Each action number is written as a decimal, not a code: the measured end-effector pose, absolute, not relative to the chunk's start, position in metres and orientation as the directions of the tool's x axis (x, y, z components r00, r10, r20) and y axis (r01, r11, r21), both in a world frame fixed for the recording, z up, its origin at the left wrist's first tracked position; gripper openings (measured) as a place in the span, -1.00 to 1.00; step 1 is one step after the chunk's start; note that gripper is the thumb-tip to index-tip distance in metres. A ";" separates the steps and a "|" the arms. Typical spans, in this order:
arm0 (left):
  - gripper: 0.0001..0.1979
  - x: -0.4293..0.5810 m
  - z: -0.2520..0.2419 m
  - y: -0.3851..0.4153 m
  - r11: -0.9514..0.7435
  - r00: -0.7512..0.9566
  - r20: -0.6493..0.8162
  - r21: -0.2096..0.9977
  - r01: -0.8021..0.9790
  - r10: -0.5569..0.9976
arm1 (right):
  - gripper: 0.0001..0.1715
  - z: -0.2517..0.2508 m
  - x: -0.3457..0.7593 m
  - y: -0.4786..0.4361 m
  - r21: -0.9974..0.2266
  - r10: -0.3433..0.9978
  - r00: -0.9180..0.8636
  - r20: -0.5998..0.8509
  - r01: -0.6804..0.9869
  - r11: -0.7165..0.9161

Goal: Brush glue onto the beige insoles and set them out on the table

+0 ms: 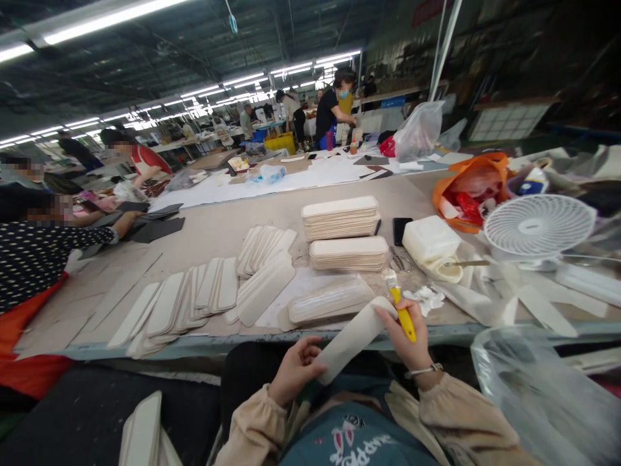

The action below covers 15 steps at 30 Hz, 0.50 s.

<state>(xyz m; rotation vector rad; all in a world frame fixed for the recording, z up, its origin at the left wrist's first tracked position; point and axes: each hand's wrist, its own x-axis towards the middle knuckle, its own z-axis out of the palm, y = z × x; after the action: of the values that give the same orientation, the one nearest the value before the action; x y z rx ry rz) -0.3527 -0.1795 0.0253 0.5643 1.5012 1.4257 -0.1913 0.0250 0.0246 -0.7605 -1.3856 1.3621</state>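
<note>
My left hand [294, 371] grips the near end of a long cream rounded strip [352, 340], held above my lap in front of the table edge. My right hand [408, 336] supports the strip's far end and also holds a yellow-handled brush [400, 309], bristles up. Just beyond, on the table, lies a clear plastic tray form [330, 301]. Fanned rows of cream strips [204, 298] spread to the left, and two neat stacks [345, 236] stand behind.
A white jug [429, 241], scissors [400, 262], a phone [400, 230], a small white fan [538, 228] and an orange bag [468, 188] sit at right. A clear plastic bag [543, 395] hangs near my right elbow. Other people work at left and far back.
</note>
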 end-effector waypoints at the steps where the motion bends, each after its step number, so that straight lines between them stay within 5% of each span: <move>1: -0.46 -0.354 0.023 -0.180 0.237 -0.401 -0.361 0.915 -0.326 0.842 | -0.49 0.024 -0.193 0.027 -0.961 0.938 -0.269 0.220 -0.227 0.160; 6: -0.54 -0.368 0.025 -0.177 0.224 -0.531 -0.412 0.896 -0.384 0.741 | -0.49 0.019 -0.204 0.037 -0.960 0.947 -0.198 0.252 -0.176 0.218; 11: -0.42 -0.409 0.041 -0.154 0.235 -0.775 -0.200 0.970 -0.068 0.599 | -0.50 0.006 -0.220 0.055 -0.953 0.929 -0.209 0.304 -0.066 0.297; 15: -0.48 -0.433 0.045 -0.135 0.480 -0.849 -0.077 0.849 0.218 0.523 | -0.57 0.000 -0.233 0.064 -0.911 0.896 -0.223 0.384 0.066 0.407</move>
<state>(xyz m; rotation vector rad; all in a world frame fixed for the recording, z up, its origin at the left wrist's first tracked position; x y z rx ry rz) -0.4331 -0.1349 0.0446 0.6247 2.4051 1.3106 -0.2327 0.0638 -0.0004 -0.8688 -1.6075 0.9836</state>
